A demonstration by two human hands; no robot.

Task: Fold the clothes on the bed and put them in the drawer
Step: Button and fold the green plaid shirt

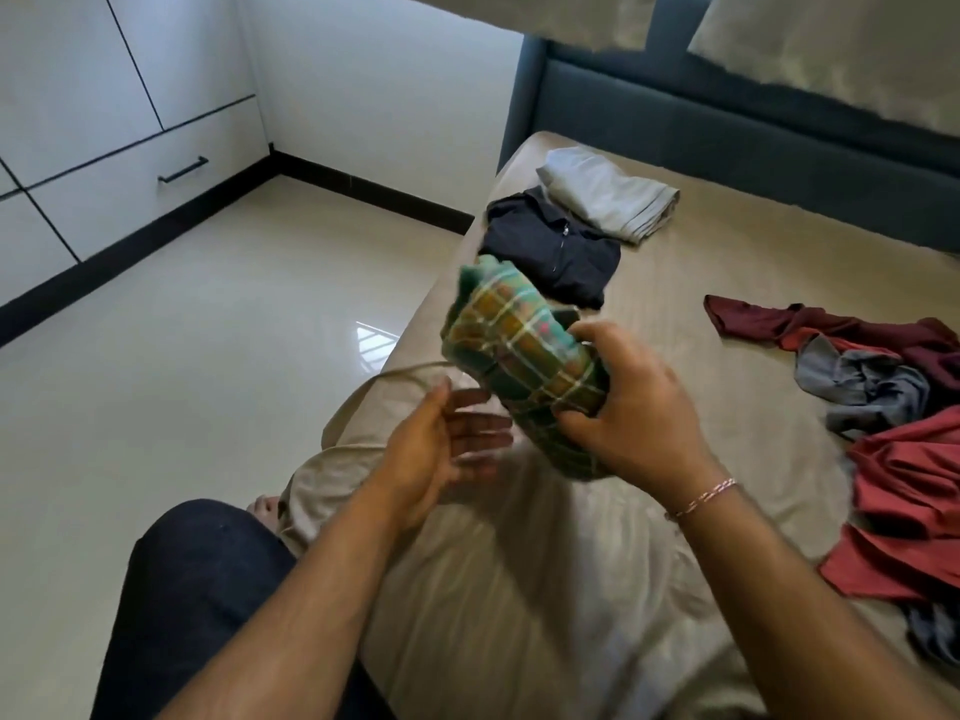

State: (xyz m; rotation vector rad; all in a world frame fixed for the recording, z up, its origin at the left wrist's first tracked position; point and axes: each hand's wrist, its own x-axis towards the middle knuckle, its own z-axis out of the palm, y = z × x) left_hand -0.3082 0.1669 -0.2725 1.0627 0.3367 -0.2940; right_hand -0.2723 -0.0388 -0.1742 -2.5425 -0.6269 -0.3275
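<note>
While the right hand (631,407) is gripping a folded green plaid cloth (519,361) above the near-left edge of the bed (701,262), the left hand (441,444) is hovering just left of it, fingers relaxed, holding nothing. Farther along that edge, a folded dark jacket (550,246) and folded grey garment (608,200) are lying side by side, touching. Unfolded red and grey clothes (893,407) are sitting piled at right. Drawer (150,174) is sitting closed, far left.

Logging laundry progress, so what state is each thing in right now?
plaid cloth: folded, gripped by right hand
left hand: open, empty
dark jacket: folded on bed
grey garment: folded
red clothes: unfolded heap
drawer: closed
</note>
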